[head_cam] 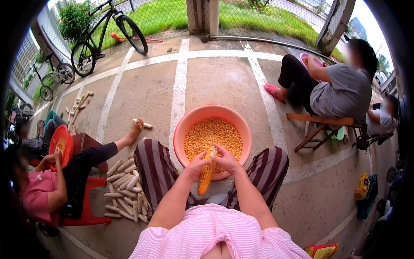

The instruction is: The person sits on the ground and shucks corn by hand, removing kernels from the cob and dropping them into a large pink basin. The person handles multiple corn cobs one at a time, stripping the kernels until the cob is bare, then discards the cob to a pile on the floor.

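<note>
Between both hands is a dried yellow corn cob [206, 178], tilted, its upper end paler where some kernels are off. My left hand [196, 165] grips it from the left side. From the right, my right hand [227, 160] holds its upper part, with the thumb against the cob. Just beyond and beneath the hands stands a round pink plastic basin [212, 109], which holds a thick layer of loose corn kernels [212, 132]. The lower end of the cob reaches past the basin's near rim.
Bare corn cobs [126, 191] lie piled on the floor at my left. A person in a pink shirt [38, 194] sits there with a red basin [64, 145]. At right, another person [343, 84] sits on a wooden chair [320, 119]. A bicycle [106, 32] stands by the fence.
</note>
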Demonstrator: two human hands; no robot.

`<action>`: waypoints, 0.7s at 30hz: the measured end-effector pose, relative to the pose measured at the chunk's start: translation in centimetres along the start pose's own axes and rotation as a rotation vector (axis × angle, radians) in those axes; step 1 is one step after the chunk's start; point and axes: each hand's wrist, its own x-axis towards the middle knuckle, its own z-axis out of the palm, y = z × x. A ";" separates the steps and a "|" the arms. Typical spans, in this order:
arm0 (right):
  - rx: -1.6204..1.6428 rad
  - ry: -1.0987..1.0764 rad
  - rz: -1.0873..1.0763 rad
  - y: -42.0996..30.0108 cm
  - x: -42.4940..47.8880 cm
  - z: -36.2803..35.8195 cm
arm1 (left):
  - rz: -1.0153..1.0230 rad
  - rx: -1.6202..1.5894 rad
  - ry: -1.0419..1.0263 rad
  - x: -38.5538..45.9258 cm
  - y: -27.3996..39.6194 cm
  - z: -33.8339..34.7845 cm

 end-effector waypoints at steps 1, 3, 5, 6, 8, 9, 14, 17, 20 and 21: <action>-0.056 0.016 -0.043 0.6 0.2 -0.2 | -0.031 -0.089 -0.002 0.0 0.4 0.3; -0.168 0.038 -0.127 1.0 0.5 -0.3 | -0.089 -0.212 0.019 -0.1 0.6 0.4; -0.155 0.073 -0.102 0.8 0.3 0.4 | -0.141 -0.277 0.065 -0.2 0.4 -0.3; -0.149 0.094 -0.089 0.9 0.2 0.7 | -0.115 -0.272 0.077 0.0 0.2 -0.3; -0.214 0.154 -0.174 0.9 0.3 1.1 | -0.063 -0.262 0.100 0.2 -0.2 -0.3; -0.247 0.180 -0.216 0.8 0.3 1.4 | -0.060 -0.250 0.123 0.5 -0.6 -0.5; -0.211 0.202 -0.174 0.7 0.1 1.4 | -0.057 -0.172 0.135 0.4 -0.4 0.0; -0.220 0.201 -0.209 1.2 0.2 1.2 | -0.058 -0.173 0.127 0.1 0.3 0.9; -0.235 0.189 -0.215 0.9 0.1 1.4 | -0.030 -0.174 0.123 0.0 0.5 1.4; -0.244 0.186 -0.213 0.9 0.0 1.4 | -0.013 -0.149 0.124 0.1 0.4 1.3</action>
